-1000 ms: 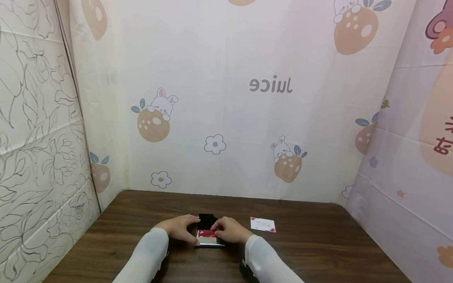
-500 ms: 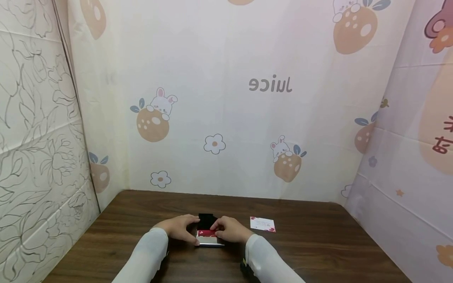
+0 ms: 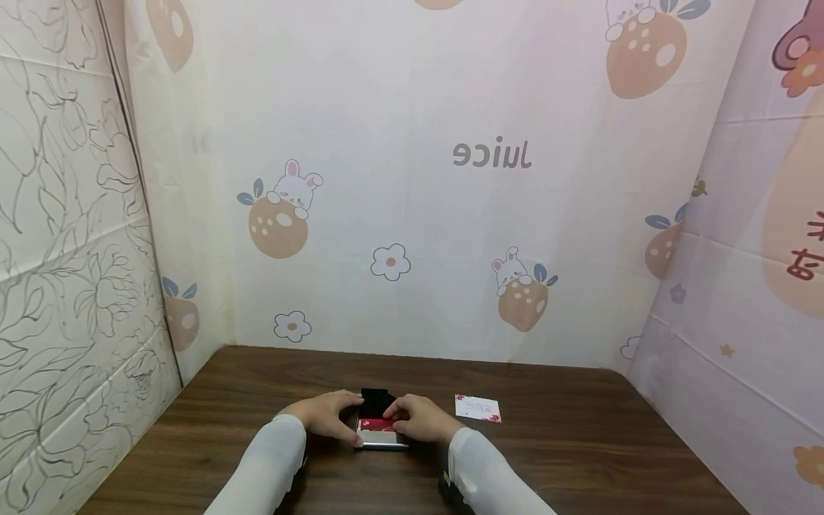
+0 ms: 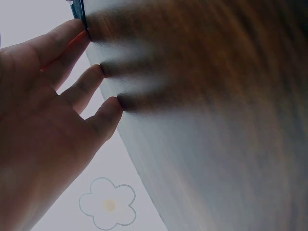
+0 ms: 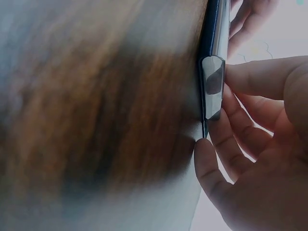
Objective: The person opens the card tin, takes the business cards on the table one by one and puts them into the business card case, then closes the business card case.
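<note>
A card case lies open on the table, with its black flap folded back at the far side. A red card lies in its silvery body. My left hand holds the case at its left side, thumb at the near corner and forefinger by the flap. In the left wrist view, other fingertips touch the tabletop. My right hand has thumb and forefinger on the red card's right end; the pinch is partly hidden. Seen from the right wrist, the metal case end is beside the right fingers.
A white card with red floral corners lies on the brown wooden table, right of my right hand. Printed cloth hangs behind the table and along both sides.
Almost nothing differs. My right hand has shifted very slightly to the right at the red card; the left hand and the case stay put.
</note>
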Demonstrator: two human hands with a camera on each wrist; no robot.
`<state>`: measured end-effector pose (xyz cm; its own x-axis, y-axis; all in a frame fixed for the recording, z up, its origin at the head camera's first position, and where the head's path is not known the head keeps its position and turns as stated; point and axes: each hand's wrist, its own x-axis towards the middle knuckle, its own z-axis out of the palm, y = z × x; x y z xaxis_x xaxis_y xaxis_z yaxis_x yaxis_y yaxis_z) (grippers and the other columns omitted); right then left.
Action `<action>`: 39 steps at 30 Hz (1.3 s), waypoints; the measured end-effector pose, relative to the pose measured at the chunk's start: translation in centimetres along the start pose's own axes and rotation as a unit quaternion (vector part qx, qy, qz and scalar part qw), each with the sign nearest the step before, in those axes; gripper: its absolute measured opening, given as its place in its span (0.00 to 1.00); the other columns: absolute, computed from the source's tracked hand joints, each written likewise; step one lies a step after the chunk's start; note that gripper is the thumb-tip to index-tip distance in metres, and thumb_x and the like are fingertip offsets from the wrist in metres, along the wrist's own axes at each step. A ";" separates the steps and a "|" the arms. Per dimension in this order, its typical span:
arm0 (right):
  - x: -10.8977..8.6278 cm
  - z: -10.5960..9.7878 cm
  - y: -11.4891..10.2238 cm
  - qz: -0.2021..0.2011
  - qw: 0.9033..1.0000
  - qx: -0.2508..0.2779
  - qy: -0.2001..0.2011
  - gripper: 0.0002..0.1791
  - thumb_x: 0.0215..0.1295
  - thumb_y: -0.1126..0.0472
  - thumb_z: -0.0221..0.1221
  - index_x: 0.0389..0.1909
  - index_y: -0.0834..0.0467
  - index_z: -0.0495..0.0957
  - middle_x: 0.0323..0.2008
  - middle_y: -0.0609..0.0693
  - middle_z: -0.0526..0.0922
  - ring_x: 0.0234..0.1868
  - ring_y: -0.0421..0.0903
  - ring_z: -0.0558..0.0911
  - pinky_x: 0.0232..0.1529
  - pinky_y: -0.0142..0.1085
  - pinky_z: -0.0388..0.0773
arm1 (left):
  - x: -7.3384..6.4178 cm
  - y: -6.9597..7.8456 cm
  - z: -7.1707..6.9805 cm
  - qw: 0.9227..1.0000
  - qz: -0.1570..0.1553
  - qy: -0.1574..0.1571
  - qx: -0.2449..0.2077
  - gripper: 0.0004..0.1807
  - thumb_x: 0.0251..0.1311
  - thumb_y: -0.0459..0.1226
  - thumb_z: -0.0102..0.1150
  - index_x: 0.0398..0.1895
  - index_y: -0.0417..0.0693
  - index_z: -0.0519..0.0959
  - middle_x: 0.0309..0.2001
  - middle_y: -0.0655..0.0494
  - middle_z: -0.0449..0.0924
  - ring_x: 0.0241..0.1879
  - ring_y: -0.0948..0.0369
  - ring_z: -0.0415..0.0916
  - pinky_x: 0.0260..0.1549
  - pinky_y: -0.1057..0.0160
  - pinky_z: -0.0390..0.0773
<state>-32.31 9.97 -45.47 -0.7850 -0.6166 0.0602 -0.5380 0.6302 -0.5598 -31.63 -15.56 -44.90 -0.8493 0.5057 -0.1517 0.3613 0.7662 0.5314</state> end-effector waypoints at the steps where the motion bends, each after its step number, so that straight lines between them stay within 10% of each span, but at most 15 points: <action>1: -0.1 0.0 -0.1 0.001 1.000 0.000 0.000 0.09 0.66 0.67 0.63 0.44 0.56 0.85 0.39 0.44 0.82 0.40 0.39 0.77 0.51 0.43 0.77 | 0.0 0.0 0.0 1.000 0.000 -0.001 -0.001 0.47 0.49 0.56 0.73 0.71 0.47 0.69 0.71 0.48 0.64 0.70 0.47 0.61 0.64 0.39 0.62; 25: -3.4 -4.1 3.1 0.014 0.998 0.012 0.054 0.14 0.69 0.61 0.62 0.53 0.60 0.79 0.45 0.49 0.81 0.45 0.46 0.78 0.50 0.48 0.78 | 0.2 -0.1 0.1 1.000 -0.009 -0.001 0.004 0.47 0.48 0.56 0.74 0.71 0.50 0.70 0.71 0.50 0.64 0.70 0.46 0.60 0.64 0.37 0.62; 39: -5.1 -5.8 6.3 0.064 0.988 -0.078 0.115 0.16 0.62 0.58 0.68 0.49 0.60 0.82 0.44 0.51 0.81 0.45 0.51 0.79 0.48 0.54 0.75 | 0.0 0.2 0.0 1.000 -0.007 -0.006 0.005 0.46 0.50 0.55 0.73 0.71 0.49 0.69 0.71 0.49 0.65 0.70 0.46 0.61 0.63 0.37 0.62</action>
<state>-33.45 19.84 -44.47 -0.8889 -0.4150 0.1941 -0.4569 0.7718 -0.4423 -31.58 -15.42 -44.83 -0.8502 0.4987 -0.1688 0.3530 0.7778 0.5201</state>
